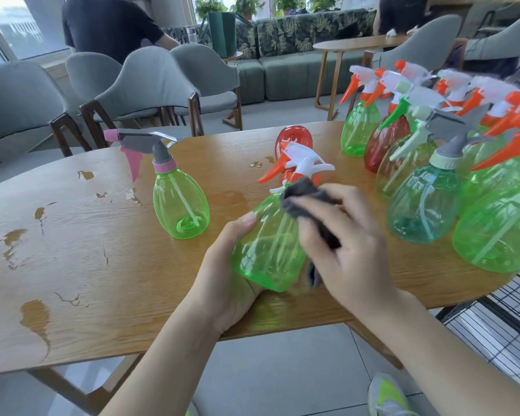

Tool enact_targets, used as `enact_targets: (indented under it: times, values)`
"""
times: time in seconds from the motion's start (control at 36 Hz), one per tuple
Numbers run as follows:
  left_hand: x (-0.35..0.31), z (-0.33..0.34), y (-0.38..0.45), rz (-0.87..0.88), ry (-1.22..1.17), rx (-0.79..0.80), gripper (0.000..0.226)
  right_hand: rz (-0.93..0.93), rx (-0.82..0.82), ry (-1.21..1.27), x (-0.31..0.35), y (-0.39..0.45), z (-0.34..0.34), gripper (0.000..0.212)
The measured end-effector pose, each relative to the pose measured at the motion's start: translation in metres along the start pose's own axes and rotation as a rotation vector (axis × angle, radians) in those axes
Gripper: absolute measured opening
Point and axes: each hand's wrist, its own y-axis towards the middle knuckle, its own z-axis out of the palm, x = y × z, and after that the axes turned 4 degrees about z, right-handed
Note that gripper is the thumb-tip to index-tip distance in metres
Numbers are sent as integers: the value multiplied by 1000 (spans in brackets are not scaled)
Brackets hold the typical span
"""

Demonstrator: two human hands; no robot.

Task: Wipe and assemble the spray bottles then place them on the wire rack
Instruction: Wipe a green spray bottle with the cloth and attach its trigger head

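My left hand (222, 277) grips the base of a green spray bottle (266, 250) with a white and orange trigger head, tilted over the wooden table (72, 265). My right hand (342, 244) holds a dark grey cloth (303, 196) and presses it against the bottle's shoulder. A red bottle (293, 138) stands just behind. A green bottle with a pink and grey head (179, 202) stands to the left. Several assembled bottles (424, 202) crowd the table's right side. The black wire rack (508, 322) shows at the lower right, below the table edge.
Worn patches and wet spots mark the tabletop on the left. Grey chairs (150, 85) stand behind the table, with a sofa and a second table (351, 45) farther back. People sit in the background. A shoe (388, 397) is on the floor.
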Motion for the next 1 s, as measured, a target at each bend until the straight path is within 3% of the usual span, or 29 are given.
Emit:
enact_targets:
  times: [0.08, 0.19, 0.31, 0.5, 0.81, 1.0]
  values:
    - [2, -1, -1, -18, 5, -2, 49, 118, -20, 41, -4, 6, -3, 24]
    - [2, 0, -3, 0, -8, 9, 51, 107, -4, 111, 3, 0, -2, 22]
    - [2, -1, -3, 15, 50, -44, 77, 36, 44, 130, 7, -5, -2, 24]
    - [6, -1, 0, 28, 114, -85, 65, 151, 10, 132, 3, 0, -3, 23]
    - [0, 1, -2, -73, -63, -49, 52, -214, 117, 55, 25, -29, 12, 17]
    - [-1, 2, -3, -54, -73, -51, 56, -220, 58, 16, 17, -18, 10, 19]
